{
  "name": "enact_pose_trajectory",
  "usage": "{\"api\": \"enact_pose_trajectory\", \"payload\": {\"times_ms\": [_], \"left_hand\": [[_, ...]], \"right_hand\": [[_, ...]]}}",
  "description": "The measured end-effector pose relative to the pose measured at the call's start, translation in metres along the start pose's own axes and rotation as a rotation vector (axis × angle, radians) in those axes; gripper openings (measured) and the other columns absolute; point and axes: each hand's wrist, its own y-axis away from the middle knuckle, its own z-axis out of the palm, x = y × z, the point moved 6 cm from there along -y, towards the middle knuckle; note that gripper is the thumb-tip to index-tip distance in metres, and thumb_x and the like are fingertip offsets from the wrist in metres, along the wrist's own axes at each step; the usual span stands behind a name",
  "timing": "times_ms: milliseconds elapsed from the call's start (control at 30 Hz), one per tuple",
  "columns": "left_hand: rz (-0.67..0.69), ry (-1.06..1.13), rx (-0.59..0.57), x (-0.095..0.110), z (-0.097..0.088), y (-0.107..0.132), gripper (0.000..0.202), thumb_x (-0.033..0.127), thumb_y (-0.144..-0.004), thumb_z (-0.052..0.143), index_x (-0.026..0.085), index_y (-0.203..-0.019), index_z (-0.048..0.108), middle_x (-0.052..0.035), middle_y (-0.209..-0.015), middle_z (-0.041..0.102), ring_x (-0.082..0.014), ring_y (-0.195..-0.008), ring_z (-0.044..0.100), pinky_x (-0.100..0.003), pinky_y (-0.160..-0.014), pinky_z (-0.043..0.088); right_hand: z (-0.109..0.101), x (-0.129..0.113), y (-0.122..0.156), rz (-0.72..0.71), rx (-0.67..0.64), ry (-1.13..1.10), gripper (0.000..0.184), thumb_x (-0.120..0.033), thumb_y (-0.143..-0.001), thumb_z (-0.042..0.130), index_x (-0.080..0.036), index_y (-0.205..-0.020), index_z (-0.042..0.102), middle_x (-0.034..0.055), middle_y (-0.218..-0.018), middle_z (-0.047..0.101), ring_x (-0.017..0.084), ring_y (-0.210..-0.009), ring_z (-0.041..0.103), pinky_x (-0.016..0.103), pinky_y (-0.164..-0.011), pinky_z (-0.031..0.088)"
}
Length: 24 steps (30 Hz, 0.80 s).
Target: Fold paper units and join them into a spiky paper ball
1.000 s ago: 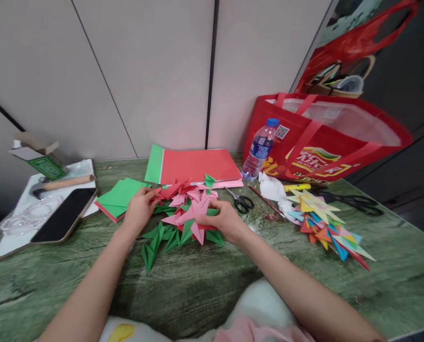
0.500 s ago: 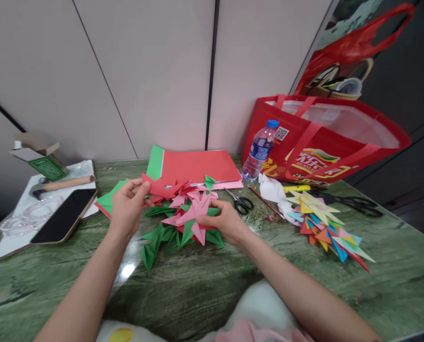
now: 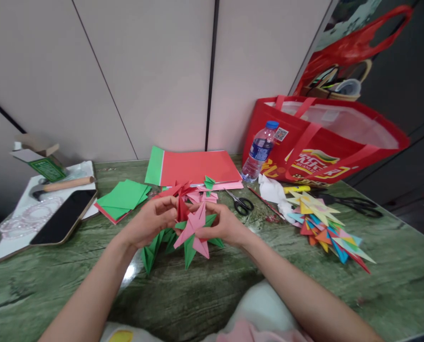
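Observation:
My left hand pinches a folded red paper piece and brings it against a joined cluster of pink and green folded pieces. My right hand grips that cluster from the right, lifted slightly off the green marble-look table. Below and behind the hands lie loose green folded pieces and red and pink folded pieces.
A stack of green squares lies left of the hands, large red and green sheets behind. Scissors, a water bottle, a red bag, a multicoloured paper assembly, a phone and a hammer surround them.
My left hand carried the red piece from the left in to the cluster. My right hand raised the pink and green cluster a little off the table.

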Motion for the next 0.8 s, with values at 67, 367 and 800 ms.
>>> {"api": "enact_pose_trajectory", "payload": {"times_ms": [67, 367, 800], "left_hand": [[0.013, 0.032, -0.019, 0.002, -0.001, 0.0, 0.031, 0.041, -0.068, 0.069, 0.014, -0.076, 0.058, -0.0036, -0.072, 0.062, -0.0131, -0.063, 0.058, -0.025, -0.059, 0.046], [0.034, -0.056, 0.181, 0.005, -0.009, -0.002, 0.037, 0.027, -0.065, 0.073, 0.018, -0.097, 0.057, 0.0004, -0.069, 0.063, -0.0096, -0.054, 0.055, -0.017, -0.044, 0.04], [0.074, -0.145, 0.385, 0.019, -0.022, 0.007, 0.017, 0.028, -0.06, 0.075, 0.015, -0.065, 0.066, 0.0013, -0.059, 0.063, -0.0076, -0.05, 0.053, -0.017, -0.048, 0.042]], "right_hand": [[0.0, 0.001, 0.0, -0.012, -0.005, -0.01, 0.049, -0.026, -0.057, 0.077, -0.022, -0.104, 0.062, 0.0039, -0.113, 0.062, 0.018, -0.089, 0.061, 0.022, -0.06, 0.05], [-0.001, 0.001, 0.001, 0.009, 0.011, -0.018, 0.045, -0.026, -0.057, 0.077, -0.021, -0.098, 0.062, 0.0006, -0.088, 0.066, 0.016, -0.077, 0.062, 0.023, -0.06, 0.05], [-0.01, -0.001, -0.001, -0.021, 0.201, 0.131, 0.023, -0.026, -0.061, 0.071, -0.016, -0.081, 0.068, 0.0022, -0.082, 0.069, 0.018, -0.075, 0.063, 0.029, -0.064, 0.051]]}}
